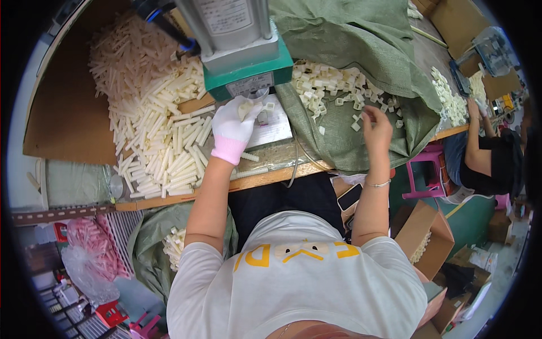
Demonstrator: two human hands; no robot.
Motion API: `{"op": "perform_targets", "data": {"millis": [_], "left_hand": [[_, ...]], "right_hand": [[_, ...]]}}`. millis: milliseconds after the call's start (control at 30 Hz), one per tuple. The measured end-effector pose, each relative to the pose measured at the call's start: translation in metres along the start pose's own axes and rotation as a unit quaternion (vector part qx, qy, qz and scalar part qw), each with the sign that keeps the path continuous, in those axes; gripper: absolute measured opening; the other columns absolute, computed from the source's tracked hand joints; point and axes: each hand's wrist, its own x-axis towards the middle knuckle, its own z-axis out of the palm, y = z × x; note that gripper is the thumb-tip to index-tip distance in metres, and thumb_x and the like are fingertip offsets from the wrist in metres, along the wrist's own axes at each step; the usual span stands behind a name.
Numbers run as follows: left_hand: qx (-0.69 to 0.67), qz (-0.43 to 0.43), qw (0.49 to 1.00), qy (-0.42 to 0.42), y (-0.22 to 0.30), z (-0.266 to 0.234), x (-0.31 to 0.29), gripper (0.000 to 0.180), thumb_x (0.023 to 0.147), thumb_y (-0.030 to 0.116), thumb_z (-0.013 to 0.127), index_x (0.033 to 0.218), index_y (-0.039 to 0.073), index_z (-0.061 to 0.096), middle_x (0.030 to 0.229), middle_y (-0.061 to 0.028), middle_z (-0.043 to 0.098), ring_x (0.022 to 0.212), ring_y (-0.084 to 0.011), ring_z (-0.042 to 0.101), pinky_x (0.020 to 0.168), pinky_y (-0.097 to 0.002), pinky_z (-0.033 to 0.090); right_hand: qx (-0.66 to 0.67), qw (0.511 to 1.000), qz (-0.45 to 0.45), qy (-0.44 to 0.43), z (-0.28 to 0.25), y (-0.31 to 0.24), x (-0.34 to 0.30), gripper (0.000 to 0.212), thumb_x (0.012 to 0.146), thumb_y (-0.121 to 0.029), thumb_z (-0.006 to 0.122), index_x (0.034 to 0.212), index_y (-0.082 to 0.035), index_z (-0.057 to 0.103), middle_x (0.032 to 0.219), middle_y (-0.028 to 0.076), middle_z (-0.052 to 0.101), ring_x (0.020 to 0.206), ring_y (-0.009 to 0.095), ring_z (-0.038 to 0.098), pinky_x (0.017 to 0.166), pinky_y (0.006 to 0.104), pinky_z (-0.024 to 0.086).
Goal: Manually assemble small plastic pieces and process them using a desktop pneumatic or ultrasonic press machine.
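My left hand (pixel 232 125), in a white glove with a pink cuff, is closed under the green head of a press (pixel 248 73). A cream plastic piece (pixel 245 109) shows at its fingers, its far end hidden. Just right of the glove, a small hollow square piece (pixel 270 106) sits over the pale base plate (pixel 274 129). My bare right hand (pixel 378 131) hovers at the near edge of a pile of square cream pieces (pixel 324 85). Its thumb and forefinger are bent together; whether a piece lies between them is too small to make out.
Ribbed cream tubes (pixel 169 135) heap across the table's left, against a cardboard sheet (pixel 62 113). A green woven sack (pixel 389 62) lies under the square pieces. The wooden table edge (pixel 265 175) runs before me. At far right, another person (pixel 491 152) works near a pink stool (pixel 424 172).
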Motion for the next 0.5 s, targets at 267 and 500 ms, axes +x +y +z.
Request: {"op": "perform_targets", "data": {"millis": [267,500], "left_hand": [[-0.047,-0.029,0.991,-0.126,-0.003,-0.099,-0.036,0.014,0.084,0.017,0.064,0.087,0.003,0.065,0.080,-0.0118,0.062,0.074,-0.0322,0.060,0.070,-0.0365,0.048],[0.250,-0.222,0.870,-0.363,-0.047,-0.231,-0.164,0.020,0.077,0.020,0.070,0.088,0.004,0.067,0.088,-0.0165,0.067,0.082,-0.0319,0.065,0.073,-0.0364,0.050]], "right_hand": [[-0.048,0.994,-0.002,-0.101,0.002,0.052,0.003,0.023,0.077,-0.013,0.073,0.098,-0.003,0.069,0.093,0.014,0.065,0.073,0.025,0.065,0.066,0.0340,0.051],[0.016,0.984,0.089,-0.151,-0.008,0.047,0.003,0.022,0.078,-0.004,0.070,0.100,-0.001,0.066,0.087,0.011,0.068,0.072,0.017,0.065,0.064,0.0294,0.051]]}}
